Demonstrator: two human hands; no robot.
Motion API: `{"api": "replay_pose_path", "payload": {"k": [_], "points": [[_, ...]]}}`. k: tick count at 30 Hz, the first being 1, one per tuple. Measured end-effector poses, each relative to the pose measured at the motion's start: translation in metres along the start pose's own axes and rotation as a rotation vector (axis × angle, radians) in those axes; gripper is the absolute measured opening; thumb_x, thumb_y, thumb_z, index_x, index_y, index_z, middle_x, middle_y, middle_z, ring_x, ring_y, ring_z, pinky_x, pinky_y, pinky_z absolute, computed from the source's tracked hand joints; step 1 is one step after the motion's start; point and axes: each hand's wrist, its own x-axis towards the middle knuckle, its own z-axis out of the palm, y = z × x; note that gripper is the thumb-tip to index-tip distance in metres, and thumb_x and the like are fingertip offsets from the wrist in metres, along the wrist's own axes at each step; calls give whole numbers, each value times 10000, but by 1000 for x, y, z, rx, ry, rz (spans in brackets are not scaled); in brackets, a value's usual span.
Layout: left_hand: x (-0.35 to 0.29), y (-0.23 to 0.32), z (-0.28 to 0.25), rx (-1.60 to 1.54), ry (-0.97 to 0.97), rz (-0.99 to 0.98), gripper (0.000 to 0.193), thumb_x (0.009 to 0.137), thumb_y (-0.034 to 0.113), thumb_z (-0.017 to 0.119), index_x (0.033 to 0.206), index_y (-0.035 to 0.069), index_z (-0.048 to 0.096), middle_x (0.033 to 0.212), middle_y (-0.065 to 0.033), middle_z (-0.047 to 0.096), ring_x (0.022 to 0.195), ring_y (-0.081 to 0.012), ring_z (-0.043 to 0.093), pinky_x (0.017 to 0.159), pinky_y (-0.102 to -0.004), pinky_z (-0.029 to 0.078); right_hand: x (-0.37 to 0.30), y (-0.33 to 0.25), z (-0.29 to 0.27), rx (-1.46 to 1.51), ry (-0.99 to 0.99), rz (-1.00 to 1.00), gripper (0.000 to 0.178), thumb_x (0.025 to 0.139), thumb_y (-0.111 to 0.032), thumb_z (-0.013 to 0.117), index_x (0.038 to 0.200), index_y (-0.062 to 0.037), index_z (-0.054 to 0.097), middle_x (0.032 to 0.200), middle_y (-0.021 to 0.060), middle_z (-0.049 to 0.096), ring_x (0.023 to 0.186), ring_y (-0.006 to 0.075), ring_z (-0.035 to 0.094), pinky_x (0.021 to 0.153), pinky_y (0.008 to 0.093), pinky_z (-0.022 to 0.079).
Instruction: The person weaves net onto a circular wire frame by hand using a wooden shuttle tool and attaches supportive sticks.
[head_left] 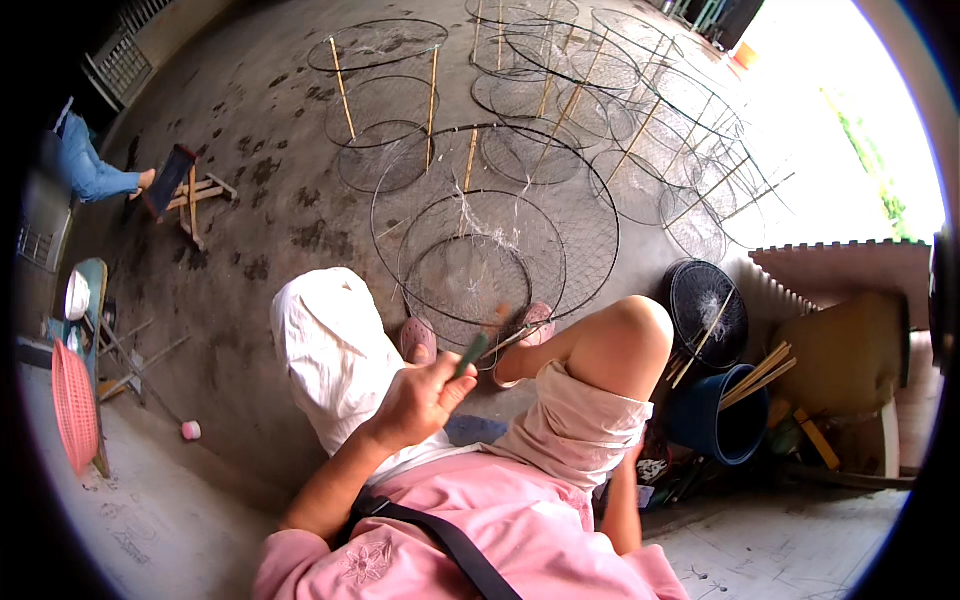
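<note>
My left hand [425,400] is closed around a tool with a dark green handle [472,354], held above my lap between my knees. A thin strip shows just past the handle, over my shoe; its kind is unclear. My right forearm [622,505] reaches down beside my right thigh, and the fingers are hidden behind the leg near some clutter. Just beyond my feet stands a round net cage [590,215] with dark hoops, fine mesh and a bamboo stick [470,160]. White tangled strands [490,235] hang within it.
More hooped net cages [570,70] with bamboo sticks stand farther off. At right are a black round net [708,315] and a blue bucket [715,415] with sticks [757,378]. A pink basket [74,405] and a folding stool [180,190] by another person's leg [90,165] are left.
</note>
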Motion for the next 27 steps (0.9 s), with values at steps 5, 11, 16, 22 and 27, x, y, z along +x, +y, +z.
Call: {"api": "replay_pose_path", "payload": {"k": [5, 11, 16, 22, 27], "points": [[4, 6, 4, 38, -141, 57, 182, 951, 181, 626, 1028, 42, 537, 763, -157, 680, 692, -365, 680, 572, -438, 499, 8, -7, 2, -679, -27, -444, 172, 941, -72, 541, 1045, 54, 594, 887, 85, 635, 833, 196, 579, 820, 359, 472], [10, 14, 31, 19, -223, 138, 194, 941, 178, 618, 1058, 46, 538, 785, -161, 649, 707, -377, 660, 577, -458, 505, -144, -169, 137, -643, -314, -1116, 376, 914, -200, 624, 1203, 31, 563, 1161, 131, 574, 1090, 264, 555, 978, 359, 417], [15, 18, 60, 61, -254, 532, 161, 905, 100, 586, 1051, 34, 563, 814, -150, 625, 744, -329, 656, 637, -425, 543, -232, -160, 246, -780, -1422, -777, 286, 877, -94, 612, 1158, -43, 623, 1153, 158, 632, 1092, 334, 574, 955, 409, 434], [20, 12, 22, 282, -76, 426, 395, 858, 42, 567, 1250, -5, 560, 1183, -165, 588, 1022, -346, 616, 839, -418, 521, -202, -165, 256, -665, -895, -831, 169, 987, -67, 518, 1086, 11, 630, 865, 85, 636, 710, 135, 564, 675, 260, 470], [50, 21, 33, 582, 14, 519, 497, 847, 118, 591, 1326, 8, 516, 1215, -147, 595, 1141, -296, 574, 979, -391, 440, -181, -201, 247, -908, -765, -1279, 108, 958, -78, 559, 1000, -46, 654, 653, 45, 572, 592, 141, 561, 571, 277, 437]]}}
